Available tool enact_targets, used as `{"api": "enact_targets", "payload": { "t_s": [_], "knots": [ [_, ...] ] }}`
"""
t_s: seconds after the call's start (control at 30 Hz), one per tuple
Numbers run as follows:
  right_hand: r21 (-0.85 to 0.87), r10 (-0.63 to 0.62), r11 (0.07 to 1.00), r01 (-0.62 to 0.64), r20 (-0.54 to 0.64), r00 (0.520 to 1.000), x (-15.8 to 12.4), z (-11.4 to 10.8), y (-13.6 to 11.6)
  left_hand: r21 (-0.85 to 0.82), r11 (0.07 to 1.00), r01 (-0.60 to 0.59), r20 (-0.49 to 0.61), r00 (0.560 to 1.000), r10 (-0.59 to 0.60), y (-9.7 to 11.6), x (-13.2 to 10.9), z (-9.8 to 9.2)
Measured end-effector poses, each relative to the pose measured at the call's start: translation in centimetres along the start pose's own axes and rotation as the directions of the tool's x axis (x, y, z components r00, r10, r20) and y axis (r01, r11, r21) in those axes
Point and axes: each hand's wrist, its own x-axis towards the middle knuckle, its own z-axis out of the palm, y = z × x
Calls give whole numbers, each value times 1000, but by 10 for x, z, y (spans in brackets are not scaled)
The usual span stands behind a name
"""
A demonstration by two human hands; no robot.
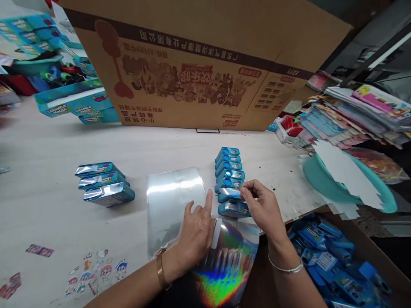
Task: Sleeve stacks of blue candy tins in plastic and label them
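My right hand (261,205) pinches a small clear shiny strip (230,192) over the near part of a row of blue boxes (229,174). Left of that row, my left hand (197,226) has its index finger stretched out and the others bent, with nothing visible in it. Beneath and beside it lies a stack of clear film sheets (173,192). A rainbow-shining holographic sheet (229,261) hangs over the table's front edge, near my left hand. Three wrapped blue boxes (105,184) stand together on the left.
A large cardboard carton (199,77) stands at the back. Blue display trays (73,100) are at the back left. A teal basin (340,179) sits right, above a bin of blue boxes (337,261). Stickers (96,273) lie front left.
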Motion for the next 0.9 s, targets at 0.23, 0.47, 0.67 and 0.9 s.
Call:
{"api": "enact_targets", "payload": {
  "t_s": [0.23,0.47,0.67,0.9],
  "knots": [
    [-84,45,995,-48,-34,998,3,8,3,-38,999,31,184,983,-23,12,19,3],
    [-196,28,980,-35,-41,999,5,4,15,-35,995,97,380,922,-76,11,32,7],
    [-331,2,943,-23,-64,998,2,8,22,-54,988,144,466,879,-103,10,41,10],
    [-637,-379,738,223,-117,918,2,18,34,-85,984,154,446,889,-100,7,38,17]
  ]
}}
